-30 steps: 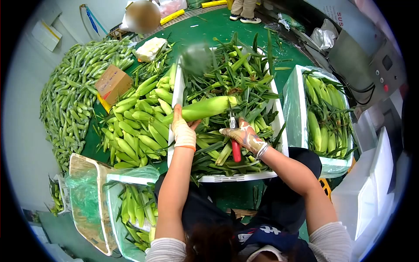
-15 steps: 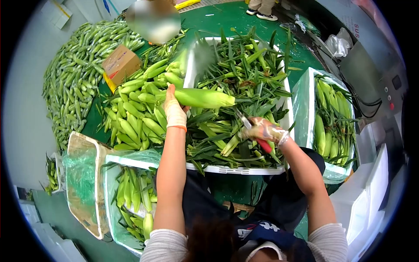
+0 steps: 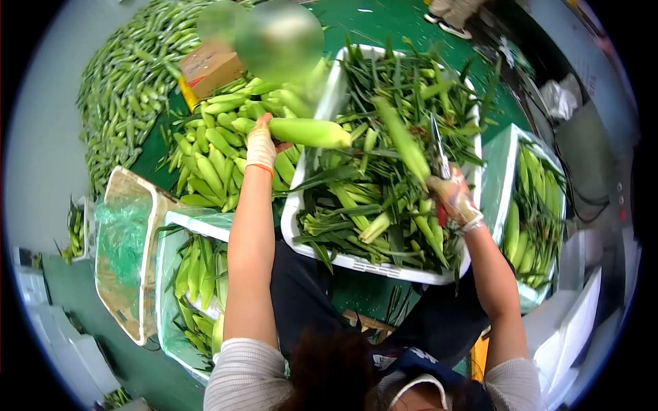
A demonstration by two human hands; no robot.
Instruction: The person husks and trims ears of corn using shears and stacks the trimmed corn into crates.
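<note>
My left hand (image 3: 262, 145), in a light glove, is wrapped round the end of a husked-green ear of corn (image 3: 312, 133), which lies level over the left rim of a white crate (image 3: 291, 205). Over the right side of that crate, my right hand (image 3: 452, 195), in a stained glove, is closed on red-handled scissors (image 3: 439, 147), their metal tip pointing away from me. A green husk leaf (image 3: 403, 139), slightly blurred, extends from the fingers of that hand; whether they grip it is unclear. Cut leaves and husks (image 3: 370, 198) fill the crate.
Left of the crate lies a heap of corn ears (image 3: 212, 164), with a cardboard box (image 3: 211, 67) behind. Wrapped ears (image 3: 127, 103) are piled farther left. Lined boxes of corn stand at right (image 3: 504, 185) and lower left (image 3: 164, 274). Another person's shoes (image 3: 452, 29) show at the back.
My right hand has moved right, away from the ear, and the scissors now point away from me. A husk leaf shows at that hand. My left hand still holds the ear; the view has shifted.
</note>
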